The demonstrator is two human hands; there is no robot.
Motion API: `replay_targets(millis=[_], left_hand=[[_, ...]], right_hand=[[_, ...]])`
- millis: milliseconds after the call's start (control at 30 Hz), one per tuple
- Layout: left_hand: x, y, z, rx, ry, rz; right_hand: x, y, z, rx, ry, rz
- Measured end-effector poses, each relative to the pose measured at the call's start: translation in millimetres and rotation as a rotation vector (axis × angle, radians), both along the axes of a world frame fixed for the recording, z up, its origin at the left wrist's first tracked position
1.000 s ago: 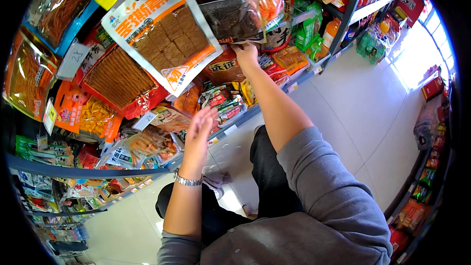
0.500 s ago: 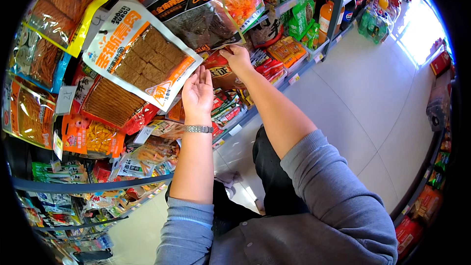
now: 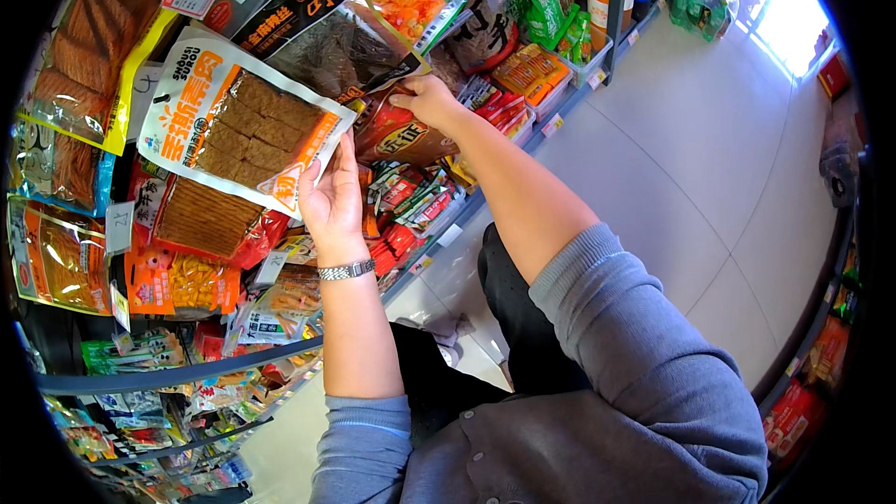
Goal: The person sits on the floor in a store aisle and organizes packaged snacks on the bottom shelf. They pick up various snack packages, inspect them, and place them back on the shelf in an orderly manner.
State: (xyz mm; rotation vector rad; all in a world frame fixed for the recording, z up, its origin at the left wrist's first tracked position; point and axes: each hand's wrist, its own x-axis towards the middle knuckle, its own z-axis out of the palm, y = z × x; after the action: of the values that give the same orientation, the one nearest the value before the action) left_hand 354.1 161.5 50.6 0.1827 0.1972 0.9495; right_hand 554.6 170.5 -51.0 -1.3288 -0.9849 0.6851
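Your left hand (image 3: 331,201) holds the white snack bag (image 3: 238,126) by its corner, your right hand (image 3: 429,98) pinches the dark bag (image 3: 327,47); tugging could tear one.

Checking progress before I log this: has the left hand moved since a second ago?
Yes. The left hand has risen from beside the lower shelf snacks to the bottom edge of the white-and-orange snack packet hanging on the rack.

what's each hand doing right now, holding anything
Left hand: fingers up against the lower corner of the white and orange snack packet, seemingly holding it.
Right hand: closed, pinching the bottom edge of the dark snack packet.
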Motion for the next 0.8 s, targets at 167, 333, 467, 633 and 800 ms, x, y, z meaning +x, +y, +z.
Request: replay_targets(millis=[167,333,467,633,800], left_hand=[[1,-5,5,-0.027,-0.025,-0.011],[-3,-8,8,-0.085,-0.095,-0.079],[-4,-8,6,-0.114,-0.079,-0.077],[1,-10,8,-0.110,-0.056,-0.056],[-4,-10,7,-0.100,-0.056,-0.048]], right_hand=[[-1,6,-2,0.041,-0.048,-0.021],[-14,-2,25,0.012,0.412,-0.022],[-18,9,20,0.106,0.679,0.007],[-22,24,1,-0.087,0.276,-0.243],[-27,23,4,-0.191,0.241,-0.268]])
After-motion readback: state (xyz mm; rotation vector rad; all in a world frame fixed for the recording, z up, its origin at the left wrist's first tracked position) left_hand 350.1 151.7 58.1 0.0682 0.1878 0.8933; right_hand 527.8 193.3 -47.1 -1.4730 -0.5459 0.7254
